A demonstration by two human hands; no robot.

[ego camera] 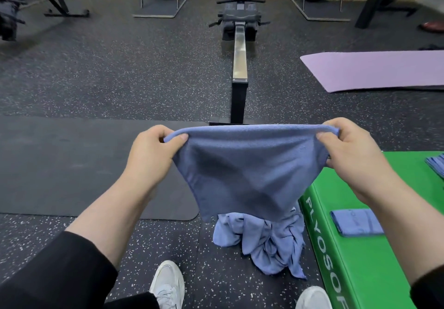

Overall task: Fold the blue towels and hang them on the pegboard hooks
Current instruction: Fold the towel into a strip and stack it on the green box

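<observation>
At the bottom of the frame two white shoes (168,284) stood on the speckled floor, and just beyond them, lower centre, a heap of unfolded blue towels (262,243) lay crumpled against the side of the green plyo box (355,272) at lower right. On the box top rested a folded blue towel (355,222), with the corner of another folded one (436,165) at the right edge. Above the heap, in mid-frame, hung the blue towel in hand (240,171), its upper edge stretched level from left to right. The left hand (153,150) pinched the left end of that edge between thumb and curled fingers; the right hand (348,150) gripped the right end the same way. The cloth sagged between them and narrowed downward. Both hands looked equally near, so the next fold likely meant bringing the ends together, across that long axis. Further off lay a black mat (72,164) at left, a rowing machine (239,68) up the centre and a purple mat (374,70) at upper right. No pegboard was visible.
</observation>
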